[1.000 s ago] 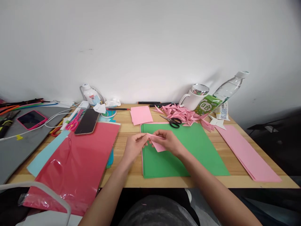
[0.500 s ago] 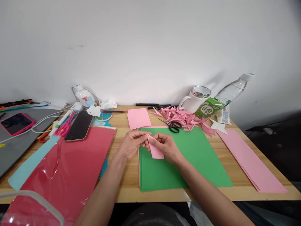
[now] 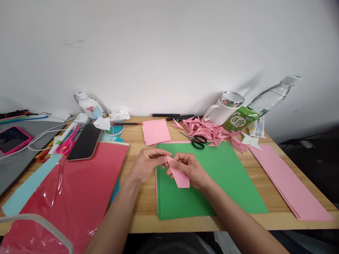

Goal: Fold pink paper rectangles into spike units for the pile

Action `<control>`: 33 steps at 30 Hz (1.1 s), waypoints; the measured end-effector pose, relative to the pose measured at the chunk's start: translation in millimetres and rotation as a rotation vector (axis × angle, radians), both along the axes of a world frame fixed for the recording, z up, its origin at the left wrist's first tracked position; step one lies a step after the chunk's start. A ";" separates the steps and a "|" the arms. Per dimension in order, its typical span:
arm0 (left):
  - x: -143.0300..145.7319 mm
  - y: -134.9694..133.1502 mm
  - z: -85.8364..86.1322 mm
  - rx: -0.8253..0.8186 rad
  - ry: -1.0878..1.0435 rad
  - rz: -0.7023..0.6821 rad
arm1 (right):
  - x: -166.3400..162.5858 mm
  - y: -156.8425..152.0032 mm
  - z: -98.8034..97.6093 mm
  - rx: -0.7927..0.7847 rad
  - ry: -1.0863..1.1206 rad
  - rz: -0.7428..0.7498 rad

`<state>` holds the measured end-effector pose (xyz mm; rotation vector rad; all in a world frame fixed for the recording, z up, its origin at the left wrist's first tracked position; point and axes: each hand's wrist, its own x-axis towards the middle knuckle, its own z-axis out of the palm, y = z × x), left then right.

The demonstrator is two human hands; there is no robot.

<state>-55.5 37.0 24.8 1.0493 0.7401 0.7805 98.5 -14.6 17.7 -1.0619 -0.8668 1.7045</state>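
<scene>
Between my two hands is a small folded piece of pink paper (image 3: 180,177), narrow at the top and wide at the bottom. My left hand (image 3: 148,163) pinches its pointed upper tip. With thumb and fingers, my right hand (image 3: 189,167) grips its upper right side. The paper is held above a stack of green paper sheets (image 3: 212,192). Behind the hands lies a small stack of pink paper squares (image 3: 156,131). To its right are black-handled scissors (image 3: 198,141) and a pile of pointed folded pink pieces (image 3: 208,128).
At the back right stand a white mug (image 3: 222,109), a green carton (image 3: 239,120) and a tilted clear bottle (image 3: 272,94). Long pink strips (image 3: 291,185) lie at right. On the left are a red plastic-wrapped pack (image 3: 79,183), a phone (image 3: 85,141), pink scissors (image 3: 68,141) and cables.
The folded pink paper and both hands sit slightly lower in view. My fingers keep their pinch on the tip. The view has shifted a little, spreading the side objects outward.
</scene>
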 end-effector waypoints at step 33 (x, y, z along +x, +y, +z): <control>-4.8 0.0 -3.4 0.098 0.089 -0.151 | 7.8 -4.1 -1.3 0.056 -0.041 0.093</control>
